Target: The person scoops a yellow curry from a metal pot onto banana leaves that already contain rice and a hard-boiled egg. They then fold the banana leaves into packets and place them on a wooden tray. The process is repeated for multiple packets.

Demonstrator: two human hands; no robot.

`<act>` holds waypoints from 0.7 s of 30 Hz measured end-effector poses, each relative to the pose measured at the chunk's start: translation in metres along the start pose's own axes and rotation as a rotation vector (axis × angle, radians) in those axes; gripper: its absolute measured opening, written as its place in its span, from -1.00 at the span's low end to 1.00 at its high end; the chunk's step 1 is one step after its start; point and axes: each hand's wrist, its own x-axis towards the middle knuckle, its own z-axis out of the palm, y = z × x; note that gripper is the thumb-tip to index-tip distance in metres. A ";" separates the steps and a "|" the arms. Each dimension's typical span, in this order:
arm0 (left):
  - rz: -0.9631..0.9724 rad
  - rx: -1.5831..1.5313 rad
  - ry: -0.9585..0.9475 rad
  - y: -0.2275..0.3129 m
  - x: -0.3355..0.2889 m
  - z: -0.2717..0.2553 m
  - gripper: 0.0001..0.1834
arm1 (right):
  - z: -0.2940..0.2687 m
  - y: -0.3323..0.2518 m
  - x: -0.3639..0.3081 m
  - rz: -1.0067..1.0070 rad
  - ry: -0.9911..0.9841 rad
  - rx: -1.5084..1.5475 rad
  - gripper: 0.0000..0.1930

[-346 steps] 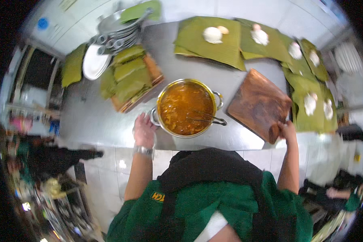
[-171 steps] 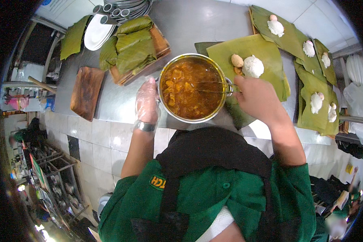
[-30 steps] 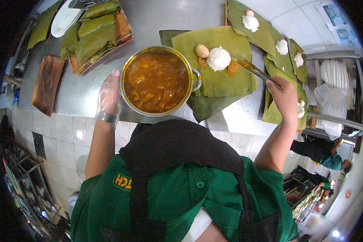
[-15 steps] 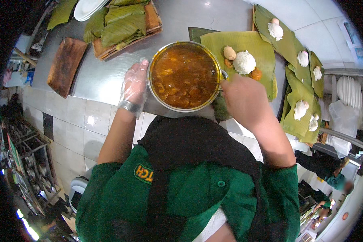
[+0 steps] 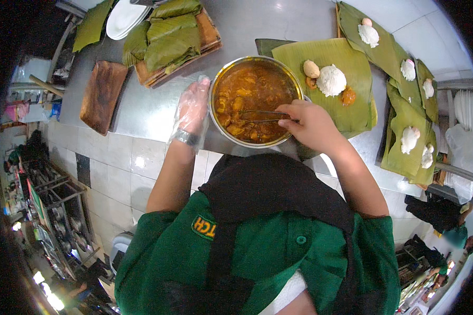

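Observation:
A round metal pot (image 5: 215, 119) holds brown-orange stew with chunks of meat. My left hand (image 5: 192, 107), in a clear plastic glove, holds the pot's left side with the fingertips by the rim. My bare right hand (image 5: 311, 122) is closed round thin metal tongs (image 5: 260, 116), which reach over the right rim into the stew. Whether the tongs grip a piece is not clear. Beyond the right hand, a banana leaf (image 5: 352, 58) carries a mound of white rice (image 5: 331, 80), a brown egg (image 5: 311, 68) and an orange-brown dollop (image 5: 348, 96).
More banana leaves (image 5: 399, 63) with rice portions line the right of the metal table (image 5: 242, 26). At the back left, folded leaves (image 5: 173, 39) lie on wooden trays (image 5: 210, 31). A bare wooden tray (image 5: 104, 94) and white plates (image 5: 123, 21) are further left. Other people (image 5: 452, 236) are at lower right.
My right hand has moved left over the rim, and the tongs now show plainly in the stew. Chunks have shifted in the sauce. The whole view has slid slightly; my left hand stays at the pot.

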 end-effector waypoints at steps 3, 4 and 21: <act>0.013 0.001 -0.100 0.000 0.000 -0.003 -0.39 | -0.012 -0.007 -0.002 -0.008 0.008 -0.069 -0.71; -0.006 0.019 -0.086 -0.001 0.000 -0.004 -0.31 | -0.017 -0.011 -0.004 0.011 -0.006 -0.115 -0.71; -0.001 0.010 -0.076 -0.006 0.000 -0.006 -0.41 | -0.019 -0.034 0.018 -0.184 -0.043 -0.320 -0.70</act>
